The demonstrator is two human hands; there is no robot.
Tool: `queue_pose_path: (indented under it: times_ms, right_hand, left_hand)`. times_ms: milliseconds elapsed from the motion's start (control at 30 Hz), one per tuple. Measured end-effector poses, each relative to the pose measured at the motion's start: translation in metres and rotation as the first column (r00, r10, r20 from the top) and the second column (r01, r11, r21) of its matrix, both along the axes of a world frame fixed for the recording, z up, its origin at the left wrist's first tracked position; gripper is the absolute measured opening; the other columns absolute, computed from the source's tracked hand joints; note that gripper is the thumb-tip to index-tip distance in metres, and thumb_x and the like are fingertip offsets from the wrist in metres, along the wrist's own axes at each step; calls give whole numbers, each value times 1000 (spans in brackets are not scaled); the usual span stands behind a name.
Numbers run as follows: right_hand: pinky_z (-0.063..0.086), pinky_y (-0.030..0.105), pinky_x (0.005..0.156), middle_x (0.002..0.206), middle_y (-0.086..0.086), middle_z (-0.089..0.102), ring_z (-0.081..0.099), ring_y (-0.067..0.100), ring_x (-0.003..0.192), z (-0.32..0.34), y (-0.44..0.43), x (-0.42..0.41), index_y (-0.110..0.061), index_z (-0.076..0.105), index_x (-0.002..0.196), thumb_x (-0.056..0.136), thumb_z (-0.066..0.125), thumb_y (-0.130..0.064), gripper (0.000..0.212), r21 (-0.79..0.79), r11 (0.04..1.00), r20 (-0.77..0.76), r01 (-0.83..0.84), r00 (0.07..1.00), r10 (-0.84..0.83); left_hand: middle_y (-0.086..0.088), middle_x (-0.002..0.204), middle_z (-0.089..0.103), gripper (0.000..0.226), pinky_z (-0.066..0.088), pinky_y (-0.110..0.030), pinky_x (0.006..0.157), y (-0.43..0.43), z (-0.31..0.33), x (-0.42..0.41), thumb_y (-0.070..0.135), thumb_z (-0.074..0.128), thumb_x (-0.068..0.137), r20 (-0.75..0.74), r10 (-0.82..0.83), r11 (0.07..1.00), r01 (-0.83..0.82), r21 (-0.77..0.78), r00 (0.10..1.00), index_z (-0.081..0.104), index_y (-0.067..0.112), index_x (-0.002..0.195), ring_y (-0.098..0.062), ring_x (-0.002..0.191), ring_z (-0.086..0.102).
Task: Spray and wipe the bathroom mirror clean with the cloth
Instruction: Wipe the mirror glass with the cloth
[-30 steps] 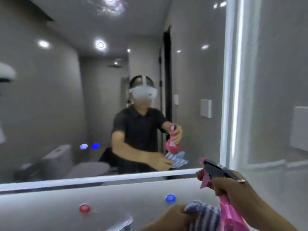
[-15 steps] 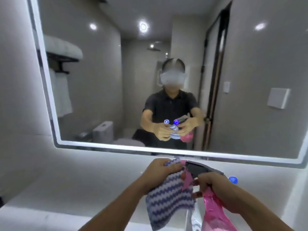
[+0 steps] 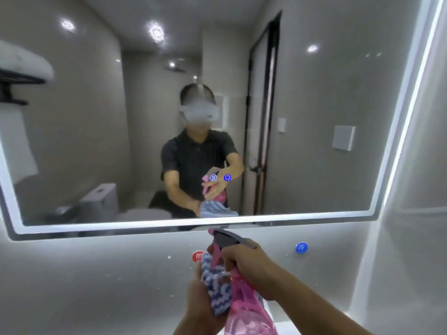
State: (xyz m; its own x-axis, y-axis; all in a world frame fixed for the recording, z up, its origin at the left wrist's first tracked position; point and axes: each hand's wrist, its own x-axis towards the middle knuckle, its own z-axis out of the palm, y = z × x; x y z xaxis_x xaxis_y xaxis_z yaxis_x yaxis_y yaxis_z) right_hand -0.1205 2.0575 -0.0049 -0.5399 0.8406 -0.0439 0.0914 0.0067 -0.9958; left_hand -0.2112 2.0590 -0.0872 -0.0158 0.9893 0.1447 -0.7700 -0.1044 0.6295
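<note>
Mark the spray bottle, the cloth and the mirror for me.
spray bottle (image 3: 244, 308): head view, on its pink body.
cloth (image 3: 217, 290): head view, on the striped fold.
mirror (image 3: 96, 141): head view, on the glass, left part.

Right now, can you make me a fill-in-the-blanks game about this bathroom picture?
1. The right hand holds a ____ spray bottle.
2. The left hand holds the striped ____.
3. The bottle's nozzle points toward the ____.
4. The round sticker right of the hands is ____.

Missing words: pink; cloth; mirror; blue
</note>
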Motion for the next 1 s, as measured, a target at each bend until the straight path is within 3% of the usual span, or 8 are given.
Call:
queue_pose_path:
  times_ms: [67, 133, 333, 500, 633, 800, 900, 1000]
  right_hand:
    - [46, 32, 70, 78, 18, 71, 63, 22, 77, 1, 13, 9, -7, 68, 62, 50, 48, 1, 25, -7, 987, -149, 158, 976, -157]
    - [44, 30, 69, 70, 9, 71, 61, 22, 76, 5, 27, 25, -10, 69, 63, 46, 48, -4, 27, 61, 959, -229, 278, 939, -258]
    - [35, 23, 50, 62, 7, 52, 46, 16, 58, 58, 44, 40, -10, 54, 61, 59, 49, -17, 9, 479, 837, -115, 264, 964, -238]
    - [50, 52, 79, 71, 27, 53, 51, 39, 66, 110, 40, -22, 8, 56, 71, 68, 49, 1, 11, 432, 899, -145, 75, 989, -13]
    - [47, 61, 83, 91, 29, 68, 59, 48, 98, 128, 18, -91, 8, 64, 77, 50, 50, -18, 41, 450, 889, -104, 88, 994, -46]
    - [47, 43, 70, 80, 19, 58, 53, 31, 74, 126, 4, -162, -6, 58, 72, 68, 49, -8, 10, 402, 912, -94, 76, 995, -42]
    - [36, 25, 50, 74, 12, 51, 41, 16, 57, 122, 1, -172, -4, 55, 74, 73, 46, 1, 10, 392, 914, -141, 103, 989, -51]
    - [32, 16, 42, 38, -7, 40, 32, 9, 42, 118, 16, -163, -15, 43, 40, 70, 46, 6, 38, 445, 879, -150, 171, 982, -114]
  left_hand:
    - [-33, 88, 69, 67, 59, -35, 71, 9, -5, -3, 51, 70, 67, 55, 82, 996, -83, 25, 995, 70, -10, 95, -29, 87, 72]
    - [-39, 123, 54, 84, 48, -51, 94, 14, -2, -11, 60, 32, 89, 71, 55, 991, -63, 117, 996, 56, -14, 121, -43, 116, 56]
    - [-25, 93, 71, 84, 59, -49, 64, 13, 33, -75, 38, 87, 22, 77, 352, 933, -342, -114, 933, 72, -5, 93, -38, 75, 71]
    - [-7, 52, 63, 29, 49, -18, 43, -31, 88, -144, 16, 43, 89, -61, 734, 669, -735, -114, 677, 59, 5, 69, -20, 44, 61]
    - [-7, 71, 51, 31, 52, -29, 70, -65, 137, -217, 22, 36, 93, -171, 860, 477, -877, -61, 480, 59, 2, 99, -17, 60, 55]
    - [2, 34, 31, 34, 25, -9, 37, -72, 191, -303, 35, 36, 88, -318, 883, 382, -922, 59, 345, 34, 18, 59, -14, 30, 31]
    - [-31, 98, 60, 45, 58, -43, 74, -46, 236, -345, 51, 43, 77, -415, 904, 202, -957, 206, 101, 56, 18, 106, -40, 90, 64]
    - [-14, 159, 14, 67, 8, -55, 118, -4, 284, -348, 50, 35, 93, -632, 727, 101, -869, 484, -267, 20, 19, 150, -32, 146, 12]
